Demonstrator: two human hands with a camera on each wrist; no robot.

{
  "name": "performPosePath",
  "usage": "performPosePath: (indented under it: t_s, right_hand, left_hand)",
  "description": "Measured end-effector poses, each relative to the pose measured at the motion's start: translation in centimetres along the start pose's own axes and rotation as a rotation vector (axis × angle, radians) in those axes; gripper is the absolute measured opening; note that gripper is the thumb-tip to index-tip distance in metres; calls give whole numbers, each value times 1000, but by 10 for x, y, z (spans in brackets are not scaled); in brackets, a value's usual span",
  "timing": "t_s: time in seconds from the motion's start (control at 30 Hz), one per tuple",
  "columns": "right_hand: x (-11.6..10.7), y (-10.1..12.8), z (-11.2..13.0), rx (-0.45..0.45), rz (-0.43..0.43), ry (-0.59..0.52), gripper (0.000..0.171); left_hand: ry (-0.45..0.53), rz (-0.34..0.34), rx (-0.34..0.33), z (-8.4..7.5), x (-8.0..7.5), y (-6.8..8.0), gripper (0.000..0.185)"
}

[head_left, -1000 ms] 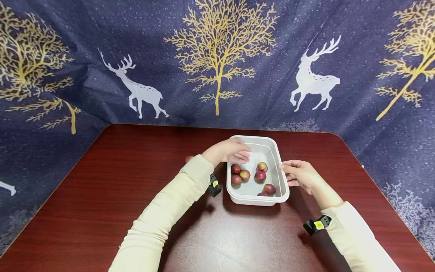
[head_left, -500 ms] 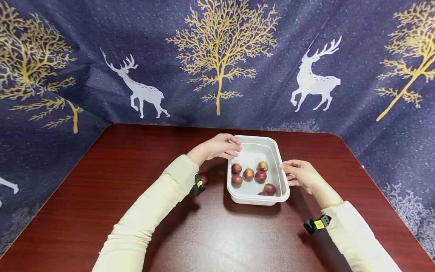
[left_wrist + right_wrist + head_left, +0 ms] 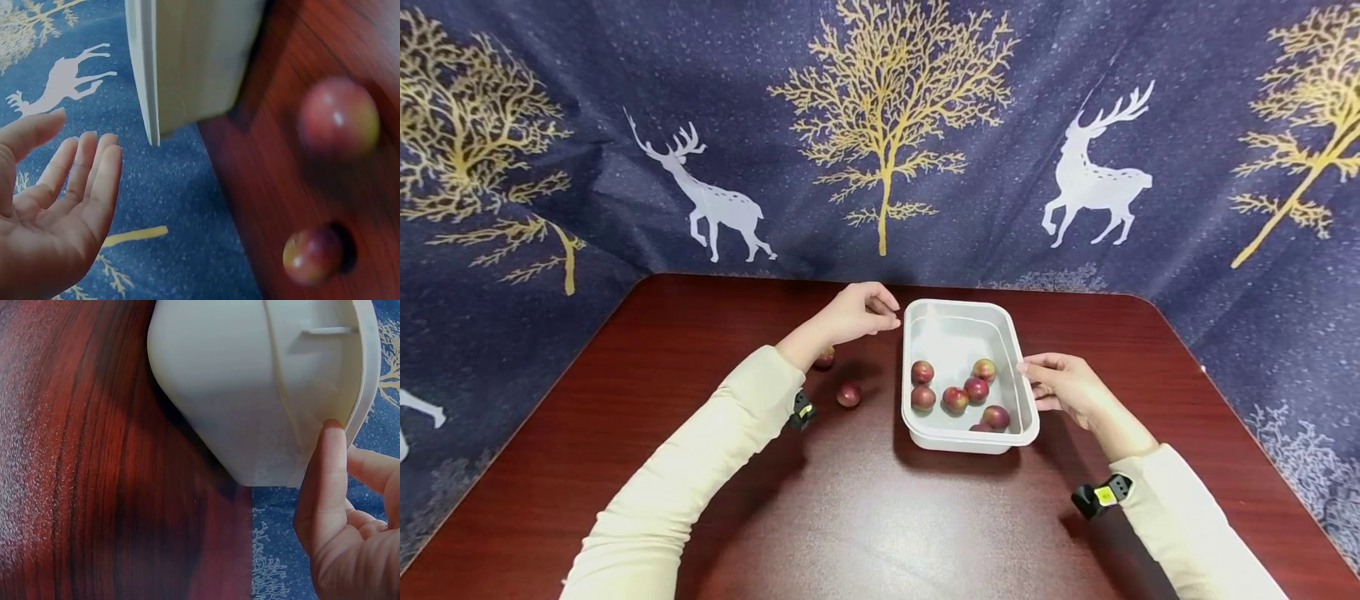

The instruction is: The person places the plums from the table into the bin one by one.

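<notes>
Fingers of the right hand (image 3: 1063,385) rest straight against the white tub's (image 3: 1022,392) right rim. Left hand (image 3: 857,312) hovers relaxed and empty just left of the tub; two plums (image 3: 848,394) lie on the table (image 3: 625,400) below its wrist.

the tub (image 3: 1026,417), touched at its rim by the right hand (image 3: 1060,385), looks like smooth, matt white plastic. the table (image 3: 880,517) is glossy reddish wood grain. the fruits (image 3: 848,394) beside the left hand (image 3: 857,312) have smooth, slightly shiny skin. the backdrop (image 3: 775,125) is matt printed cloth.
</notes>
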State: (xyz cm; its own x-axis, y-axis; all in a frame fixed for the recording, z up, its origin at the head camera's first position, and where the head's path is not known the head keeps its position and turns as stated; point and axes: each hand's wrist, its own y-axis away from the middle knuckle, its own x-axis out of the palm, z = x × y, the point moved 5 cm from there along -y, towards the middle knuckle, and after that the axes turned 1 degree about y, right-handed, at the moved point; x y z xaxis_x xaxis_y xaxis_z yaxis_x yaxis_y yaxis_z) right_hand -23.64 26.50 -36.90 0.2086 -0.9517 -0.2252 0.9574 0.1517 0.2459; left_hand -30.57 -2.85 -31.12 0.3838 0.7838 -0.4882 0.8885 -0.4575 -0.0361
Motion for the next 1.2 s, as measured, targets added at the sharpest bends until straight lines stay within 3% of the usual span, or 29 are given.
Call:
performPosePath:
  t_s: [0.2, 0.53, 0.83, 1.07, 1.2]
  right_hand:
    - [0, -1, -1, 0, -4, 2, 46]
    - [0, -2, -1, 5, 4, 14, 48]
    - [0, -3, -2, 9, 2, 10, 46]
    - [0, -3, -2, 5, 8, 3, 48]
    - [0, -4, -2, 7, 7, 5, 47]
  left_hand:
    - [-130, 20, 21, 8, -6, 11, 24]
    - [-247, 80, 25, 24, -5, 28, 29]
    - [-407, 143, 45, 38, 7, 41, 43]
    - [-470, 185, 4, 50, 15, 47, 47]
    - [-539, 183, 45, 53, 19, 49, 45]
